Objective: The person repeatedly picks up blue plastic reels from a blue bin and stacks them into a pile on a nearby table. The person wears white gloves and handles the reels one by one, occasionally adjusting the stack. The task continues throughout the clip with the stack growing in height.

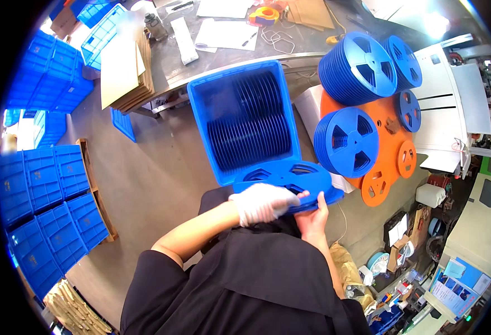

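Close against my body lie blue plastic reels, at least two, one on top of the other, with spoke-like cutouts. My right hand, bare, grips their near right edge, thumb up along the rim and fingers underneath. My left hand, in a white glove with bare fingertips, reaches across the near edge of the top reel toward my right hand. Its fingers are smeared by motion, so their grip is unclear. Just beyond the reels stands a blue crate, holding two rows of dark blue reels set on edge.
At the right, stacks of blue reels and small orange reels sit on an orange surface. A grey workbench with papers and tape runs along the back. Stacked blue crates stand on pallets at the left.
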A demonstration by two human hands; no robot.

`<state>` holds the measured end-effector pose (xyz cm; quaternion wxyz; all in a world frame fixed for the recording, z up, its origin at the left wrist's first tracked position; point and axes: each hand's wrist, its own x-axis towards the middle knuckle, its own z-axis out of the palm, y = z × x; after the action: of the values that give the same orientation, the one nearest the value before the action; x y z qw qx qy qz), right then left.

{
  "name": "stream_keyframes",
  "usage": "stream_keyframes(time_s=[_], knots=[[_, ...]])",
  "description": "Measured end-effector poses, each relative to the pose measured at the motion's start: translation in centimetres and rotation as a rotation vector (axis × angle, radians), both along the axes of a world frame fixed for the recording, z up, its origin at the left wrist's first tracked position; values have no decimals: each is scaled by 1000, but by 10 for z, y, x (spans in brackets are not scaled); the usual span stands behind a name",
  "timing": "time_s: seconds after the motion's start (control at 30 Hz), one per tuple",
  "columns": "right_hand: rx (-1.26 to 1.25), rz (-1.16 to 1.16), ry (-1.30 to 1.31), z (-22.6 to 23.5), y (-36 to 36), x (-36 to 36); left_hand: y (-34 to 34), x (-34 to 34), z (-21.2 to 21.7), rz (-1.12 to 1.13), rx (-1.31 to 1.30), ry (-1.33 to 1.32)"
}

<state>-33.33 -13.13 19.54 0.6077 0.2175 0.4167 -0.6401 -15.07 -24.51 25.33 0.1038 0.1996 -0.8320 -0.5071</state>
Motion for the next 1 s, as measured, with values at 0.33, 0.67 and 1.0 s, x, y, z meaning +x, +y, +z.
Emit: stream_keyframes(time_s=[0.33,0.67,1.0], knots=[[361,-161,99,-33,32,8,-162,68,-300,418,2,-611],[657,-455,4,-43,49,36,-315,-35,-418,254,-594,-680],[596,-415,26,-60,55,57,-367,-104,-454,-426,-503,-1259]])
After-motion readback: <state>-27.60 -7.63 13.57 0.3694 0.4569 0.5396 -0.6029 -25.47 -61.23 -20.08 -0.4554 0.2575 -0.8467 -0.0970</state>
